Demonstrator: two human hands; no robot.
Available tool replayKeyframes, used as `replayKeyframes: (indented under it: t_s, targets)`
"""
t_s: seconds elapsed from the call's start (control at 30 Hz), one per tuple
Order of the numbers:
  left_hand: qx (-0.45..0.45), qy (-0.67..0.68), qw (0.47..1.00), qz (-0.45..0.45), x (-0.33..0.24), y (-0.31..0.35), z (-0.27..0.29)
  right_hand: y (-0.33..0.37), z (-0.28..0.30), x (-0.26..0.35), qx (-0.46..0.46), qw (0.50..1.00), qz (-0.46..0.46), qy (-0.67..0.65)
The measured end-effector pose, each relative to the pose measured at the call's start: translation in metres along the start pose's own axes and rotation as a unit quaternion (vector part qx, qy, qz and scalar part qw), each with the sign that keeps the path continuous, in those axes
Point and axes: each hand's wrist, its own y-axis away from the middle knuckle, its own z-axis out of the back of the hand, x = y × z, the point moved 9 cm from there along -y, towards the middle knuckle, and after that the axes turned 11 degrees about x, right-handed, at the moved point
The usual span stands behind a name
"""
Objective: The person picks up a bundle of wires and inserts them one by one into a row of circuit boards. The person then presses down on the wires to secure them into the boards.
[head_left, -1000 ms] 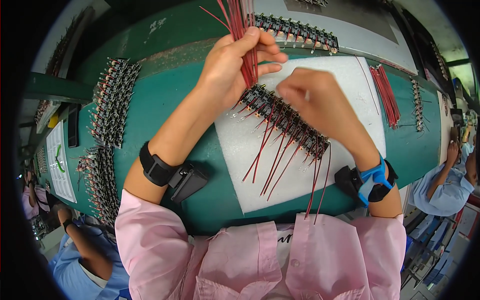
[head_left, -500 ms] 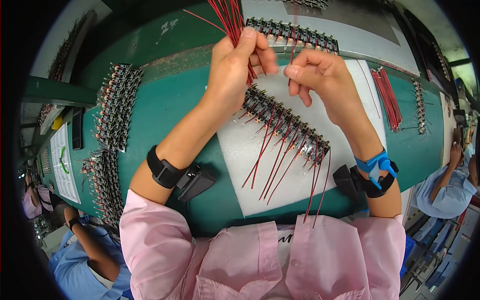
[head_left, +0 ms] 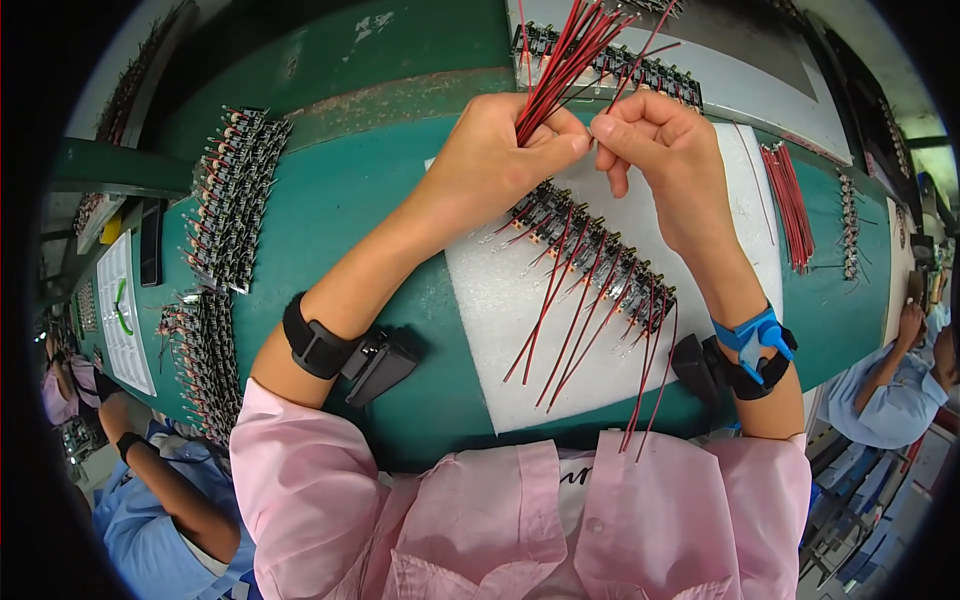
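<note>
My left hand (head_left: pixel 505 155) is closed round a bundle of red and black wires (head_left: pixel 575 65), which fans out upward and to the right. Close beside it, my right hand (head_left: pixel 668 160) pinches a thin red-black wire (head_left: pixel 637 68) between thumb and forefinger; the fingertips of both hands nearly meet. Below the hands, a slanting row of small circuit boards (head_left: pixel 598 258) lies on a white foam sheet (head_left: pixel 490 350). From several of these boards, red and black wires (head_left: pixel 560 335) trail toward me, a few hanging over the near edge. My left hand hides the row's upper end.
Stacked board rows (head_left: pixel 235 200) stand at left on the green table (head_left: pixel 360 190). Another board row (head_left: pixel 670 83) lies beyond my hands. At right are a red wire bundle (head_left: pixel 790 205) and a narrow board strip (head_left: pixel 850 228). A white tray (head_left: pixel 125 310) and co-workers' arms flank the sides.
My left hand has swung the bundle to the right and tilted it over, its thumb now near my right fingertips. The right hand has shifted slightly right, still pinching a wire.
</note>
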Motion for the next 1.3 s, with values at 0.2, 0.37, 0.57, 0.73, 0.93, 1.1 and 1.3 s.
replayKeyframes:
  t_s: [0.2, 0.37, 0.57, 0.73, 0.93, 1.1, 1.3]
  targets:
    - [0.013, -0.024, 1.0, -0.009, 0.01, 0.005, 0.004, -0.001, -0.008, -0.012, -0.005, 1.0, -0.015, 0.001]
    - [0.012, -0.081, 0.997, -0.017, 0.011, 0.009, 0.008, 0.001, -0.011, -0.023, -0.01, 0.999, -0.035, -0.006]
    - [0.01, -0.065, 0.998, -0.01, 0.018, 0.015, 0.013, 0.004, -0.022, -0.02, -0.013, 1.0, -0.022, 0.007]
    - [0.036, -0.043, 0.998, -0.001, 0.021, 0.018, 0.009, 0.005, -0.024, -0.02, -0.028, 0.999, -0.014, 0.014]
    - [0.037, -0.053, 0.998, -0.011, 0.019, 0.02, 0.01, 0.007, -0.026, -0.021, -0.027, 0.998, -0.045, 0.022]
    - [0.038, -0.107, 0.993, -0.009, 0.017, 0.022, 0.009, 0.008, -0.027, -0.026, -0.021, 0.998, -0.06, 0.028]
    - [0.031, -0.136, 0.99, 0.019, 0.025, 0.024, 0.015, 0.008, -0.039, -0.025, 0.006, 0.994, -0.021, 0.107]
